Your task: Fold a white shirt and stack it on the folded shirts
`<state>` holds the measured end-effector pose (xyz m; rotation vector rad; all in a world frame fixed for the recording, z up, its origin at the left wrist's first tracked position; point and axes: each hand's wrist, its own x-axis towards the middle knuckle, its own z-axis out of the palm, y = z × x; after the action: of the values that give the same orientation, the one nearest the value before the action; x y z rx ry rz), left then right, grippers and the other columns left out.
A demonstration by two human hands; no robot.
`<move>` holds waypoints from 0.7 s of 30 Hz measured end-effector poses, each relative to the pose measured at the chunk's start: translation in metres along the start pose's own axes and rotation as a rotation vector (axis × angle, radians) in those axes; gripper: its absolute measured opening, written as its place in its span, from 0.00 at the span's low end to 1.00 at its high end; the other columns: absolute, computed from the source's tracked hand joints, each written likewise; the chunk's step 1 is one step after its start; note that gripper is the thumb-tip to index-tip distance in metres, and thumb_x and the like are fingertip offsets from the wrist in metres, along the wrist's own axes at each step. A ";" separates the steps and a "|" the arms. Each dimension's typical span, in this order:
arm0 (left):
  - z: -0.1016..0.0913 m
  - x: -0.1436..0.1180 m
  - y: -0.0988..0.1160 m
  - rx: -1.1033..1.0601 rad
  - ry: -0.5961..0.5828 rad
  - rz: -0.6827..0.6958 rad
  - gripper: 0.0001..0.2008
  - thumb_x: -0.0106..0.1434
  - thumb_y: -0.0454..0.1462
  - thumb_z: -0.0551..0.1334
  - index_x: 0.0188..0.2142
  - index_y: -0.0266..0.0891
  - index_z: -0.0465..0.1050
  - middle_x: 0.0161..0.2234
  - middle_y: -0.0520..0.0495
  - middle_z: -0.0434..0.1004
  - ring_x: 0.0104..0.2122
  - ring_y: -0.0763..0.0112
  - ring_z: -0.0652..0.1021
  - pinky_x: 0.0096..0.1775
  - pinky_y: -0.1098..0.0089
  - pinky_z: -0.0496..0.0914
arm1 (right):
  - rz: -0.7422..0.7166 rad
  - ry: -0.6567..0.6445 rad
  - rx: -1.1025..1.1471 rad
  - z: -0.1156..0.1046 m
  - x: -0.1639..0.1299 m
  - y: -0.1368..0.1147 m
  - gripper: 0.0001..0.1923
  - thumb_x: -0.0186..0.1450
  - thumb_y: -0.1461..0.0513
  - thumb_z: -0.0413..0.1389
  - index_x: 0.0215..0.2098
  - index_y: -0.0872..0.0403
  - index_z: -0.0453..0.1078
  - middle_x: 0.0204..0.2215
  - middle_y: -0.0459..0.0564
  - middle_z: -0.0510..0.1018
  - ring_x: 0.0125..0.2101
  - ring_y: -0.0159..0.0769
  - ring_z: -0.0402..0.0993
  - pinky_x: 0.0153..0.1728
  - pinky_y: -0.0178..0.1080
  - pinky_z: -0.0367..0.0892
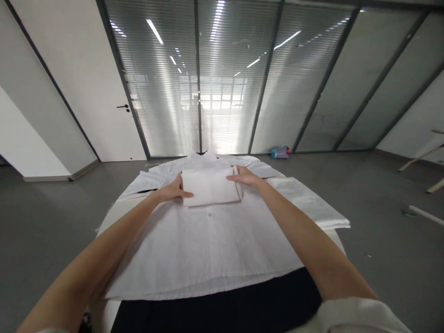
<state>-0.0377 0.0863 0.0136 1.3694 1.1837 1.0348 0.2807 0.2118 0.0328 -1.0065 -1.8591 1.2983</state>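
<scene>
Between my two hands is a folded white cloth bundle (211, 185), held above a white button-up shirt (208, 249) spread flat with its collar away from me. My left hand (175, 188) grips the bundle's left edge, thumb on the front face and fingers behind. On the other side my right hand (244, 176) pinches the right edge in the same way. A single button shows on the shirt's front placket just below the bundle. Dark navy or black fabric (215, 307) lies under the shirt hem, nearest to me.
Folded white fabric (308, 203) lies at the table's right side. The pale table edge (114, 212) shows at the left. Beyond stand a glass partition with blinds (225, 92) and a white door (104, 92). A blue and red item (280, 152) rests on the floor; chair legs (421, 157) are at right.
</scene>
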 end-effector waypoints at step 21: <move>0.238 0.104 0.144 -0.746 -0.009 0.052 0.32 0.57 0.24 0.65 0.60 0.33 0.58 0.38 0.44 0.78 0.37 0.72 0.80 0.48 0.71 0.72 | 0.116 0.686 0.355 -0.155 -0.216 -0.041 0.13 0.52 0.68 0.68 0.33 0.52 0.72 0.30 0.47 0.81 0.28 0.35 0.79 0.30 0.32 0.79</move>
<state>0.2293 0.1511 0.1262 0.8095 0.6398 1.3267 0.5083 0.0865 0.1012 -1.1815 -1.0295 1.1014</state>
